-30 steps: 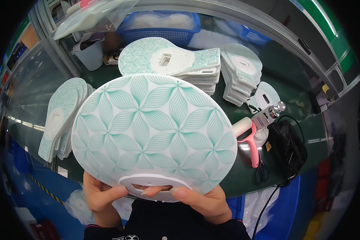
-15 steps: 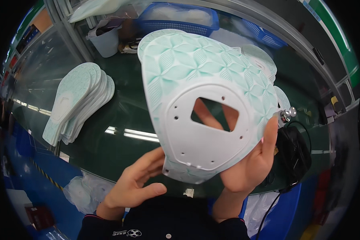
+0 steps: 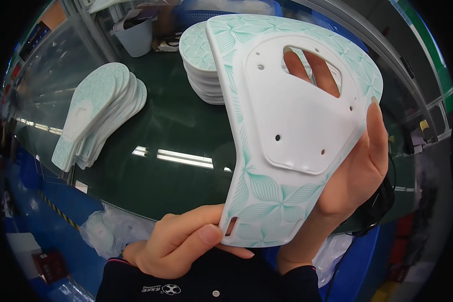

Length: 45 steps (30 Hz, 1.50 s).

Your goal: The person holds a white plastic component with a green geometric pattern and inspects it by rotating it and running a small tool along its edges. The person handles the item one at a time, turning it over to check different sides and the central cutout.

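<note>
A white paddle-shaped panel (image 3: 302, 116) with a pale green leaf pattern is held up in front of me, tilted, its narrow end towards me. A raised plain area in its middle has a cutout and several small holes. My left hand (image 3: 178, 241) pinches the near left corner between thumb and fingers, beside a small slot. From behind and the right, my right hand (image 3: 360, 156) grips the panel, thumb on the right edge. Two of its fingers show through the cutout.
A fanned stack of similar panels (image 3: 98, 110) lies on the dark green table (image 3: 186, 186) at left. Another stack (image 3: 199, 55) stands behind the held panel. Farther back are a light bin (image 3: 136, 39) and a blue basket (image 3: 201, 17). A black bag (image 3: 377, 206) is at right.
The panel has moved right and swung so its near narrow end faces me more fully. My left hand has closed on the corner; my right hand has risen with the panel.
</note>
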Tool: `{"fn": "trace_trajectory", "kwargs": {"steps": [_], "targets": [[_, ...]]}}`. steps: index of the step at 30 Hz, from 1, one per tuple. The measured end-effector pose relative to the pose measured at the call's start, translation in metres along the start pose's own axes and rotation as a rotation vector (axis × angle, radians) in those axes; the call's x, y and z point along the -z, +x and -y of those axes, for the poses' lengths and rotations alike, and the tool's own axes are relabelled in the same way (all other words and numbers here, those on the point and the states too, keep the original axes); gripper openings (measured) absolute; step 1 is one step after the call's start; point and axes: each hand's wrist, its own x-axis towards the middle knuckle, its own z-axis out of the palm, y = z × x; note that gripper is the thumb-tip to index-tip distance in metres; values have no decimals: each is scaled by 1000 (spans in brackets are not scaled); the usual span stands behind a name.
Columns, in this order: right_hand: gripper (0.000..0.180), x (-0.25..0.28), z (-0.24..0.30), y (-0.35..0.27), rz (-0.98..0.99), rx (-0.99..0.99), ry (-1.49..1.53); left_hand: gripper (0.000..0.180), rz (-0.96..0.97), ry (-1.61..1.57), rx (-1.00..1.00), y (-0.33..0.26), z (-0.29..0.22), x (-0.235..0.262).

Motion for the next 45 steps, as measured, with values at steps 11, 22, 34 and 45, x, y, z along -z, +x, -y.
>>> {"fn": "trace_trajectory", "kwargs": {"steps": [11, 22, 34, 45], "targets": [[63, -15, -18, -14, -72, 25, 10, 71, -170, 126, -274, 17, -2, 5], [67, -18, -28, -37, 31, -173, -205, 53, -500, 178, -363, 35, -14, -2], [65, -28, -24, -34, -133, -88, -18, 55, -360, 163, -246, 16, -7, 9], [63, -11, -41, -37, 78, 70, -193, 60, -507, 28, -264, 35, -17, -5]]}}
